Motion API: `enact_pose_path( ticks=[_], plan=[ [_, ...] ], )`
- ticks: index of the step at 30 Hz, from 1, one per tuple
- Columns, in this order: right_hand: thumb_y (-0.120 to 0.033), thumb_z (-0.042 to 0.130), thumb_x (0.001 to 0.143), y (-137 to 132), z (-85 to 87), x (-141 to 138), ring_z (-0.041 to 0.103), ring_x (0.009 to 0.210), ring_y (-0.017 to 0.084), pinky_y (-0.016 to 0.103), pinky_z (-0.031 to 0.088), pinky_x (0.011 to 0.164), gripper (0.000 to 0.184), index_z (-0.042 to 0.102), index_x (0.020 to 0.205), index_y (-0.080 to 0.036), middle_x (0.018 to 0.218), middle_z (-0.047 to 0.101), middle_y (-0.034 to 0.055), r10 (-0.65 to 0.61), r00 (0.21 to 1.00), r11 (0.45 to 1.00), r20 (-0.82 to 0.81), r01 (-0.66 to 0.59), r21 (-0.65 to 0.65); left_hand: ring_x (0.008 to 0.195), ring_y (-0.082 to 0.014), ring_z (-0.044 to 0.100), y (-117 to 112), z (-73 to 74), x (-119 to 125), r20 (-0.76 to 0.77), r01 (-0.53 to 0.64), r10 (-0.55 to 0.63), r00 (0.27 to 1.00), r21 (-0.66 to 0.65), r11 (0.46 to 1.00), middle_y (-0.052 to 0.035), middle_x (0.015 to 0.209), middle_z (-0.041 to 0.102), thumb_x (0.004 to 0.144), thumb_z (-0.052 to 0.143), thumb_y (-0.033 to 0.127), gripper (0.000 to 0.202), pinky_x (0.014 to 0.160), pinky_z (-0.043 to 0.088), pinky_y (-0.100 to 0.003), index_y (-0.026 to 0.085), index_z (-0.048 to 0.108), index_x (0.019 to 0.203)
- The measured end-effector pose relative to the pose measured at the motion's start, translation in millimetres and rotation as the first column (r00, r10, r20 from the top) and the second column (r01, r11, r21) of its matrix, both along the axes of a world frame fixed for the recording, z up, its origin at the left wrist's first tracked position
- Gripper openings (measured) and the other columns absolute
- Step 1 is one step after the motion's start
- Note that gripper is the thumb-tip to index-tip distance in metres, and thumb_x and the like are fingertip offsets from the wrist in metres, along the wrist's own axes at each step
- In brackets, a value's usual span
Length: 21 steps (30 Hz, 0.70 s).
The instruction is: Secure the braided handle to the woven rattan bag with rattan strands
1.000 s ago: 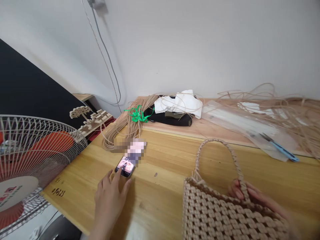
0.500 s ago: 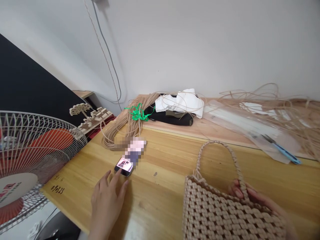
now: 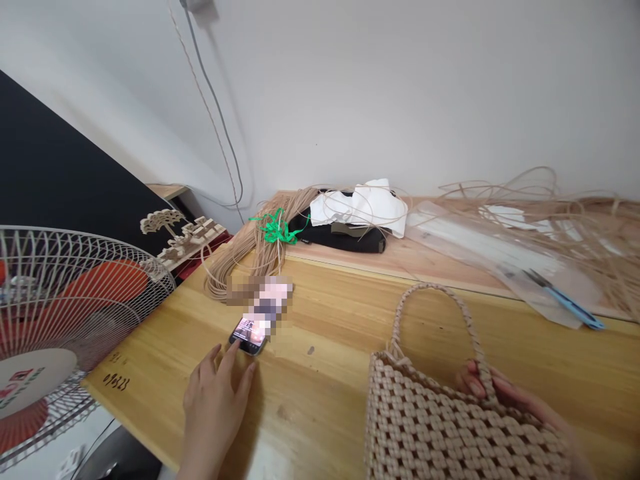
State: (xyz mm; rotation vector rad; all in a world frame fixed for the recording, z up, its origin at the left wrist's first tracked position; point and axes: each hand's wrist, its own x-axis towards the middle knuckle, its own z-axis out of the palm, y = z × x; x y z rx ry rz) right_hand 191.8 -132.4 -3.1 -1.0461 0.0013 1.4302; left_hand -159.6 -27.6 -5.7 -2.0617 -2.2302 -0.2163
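A phone (image 3: 249, 333) with a lit screen lies on the yellow wooden table; the upper part of its screen is blurred out. My left hand (image 3: 215, 390) is open over the table, its fingers spread and the index fingertip at the phone's lower edge. At the lower right stands a beige woven bag (image 3: 450, 427) with a braided handle (image 3: 467, 313). My right hand (image 3: 510, 393) is behind the bag's front wall, fingers curled round the right foot of the handle. The bag hides much of that hand.
A fan (image 3: 85, 320) stands at the left table edge. At the back lie a cord bundle (image 3: 270, 257) with green ties, a black pouch (image 3: 350, 240) under white paper (image 3: 375, 207), a plastic bag (image 3: 480, 253), blue-handled scissors (image 3: 570, 303) and loose cords (image 3: 600, 233).
The picture on the phone's screen has changed. My left index fingertip has shifted slightly toward the phone's lower left corner. My right hand and the bag are as before.
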Motion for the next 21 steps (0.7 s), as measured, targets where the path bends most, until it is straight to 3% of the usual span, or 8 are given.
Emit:
enact_pose_path(
  ticks=[3,11,21],
  plan=[
    [-0.025,0.074,0.05,-0.8,-3.2,2.0,0.053,0.055,0.015,0.026,0.051,0.054,0.019,0.068,0.067,-0.019,0.059,0.057,0.0015,0.011,0.989,0.999,-0.145,-0.018,-0.048,0.109,-0.0303,0.045,0.2,-2.0,0.0,-0.005,0.012,-0.012,1.0,-0.003,1.0,-0.0146,0.12,0.047,0.085,0.035,0.039,0.045,0.089,0.04,-0.043,0.018,0.052,0.12],
    [-0.019,0.073,0.055,-1.8,-3.4,1.2,0.058,0.061,0.014,0.022,0.053,0.06,0.023,0.07,0.077,-0.021,0.063,0.063,0.0007,-0.037,0.985,0.999,-0.171,0.037,-0.003,0.109,-0.0304,0.046,-1.5,-1.5,1.1,-0.022,0.049,-0.049,0.999,-0.001,0.999,-0.0142,0.12,0.047,0.085,0.038,0.038,0.038,0.088,0.04,-0.043,0.022,0.06,0.112],
    [-0.02,0.074,0.052,-1.7,-5.0,2.4,0.059,0.058,0.014,0.023,0.053,0.057,0.023,0.07,0.075,-0.02,0.062,0.063,-0.0001,-0.03,0.983,1.0,-0.18,0.029,-0.009,0.11,-0.0306,0.046,-4.0,0.4,-0.1,0.001,0.021,-0.021,1.0,-0.001,1.0,-0.0144,0.121,0.046,0.085,0.037,0.039,0.041,0.088,0.041,-0.044,0.022,0.055,0.118]
  ],
)
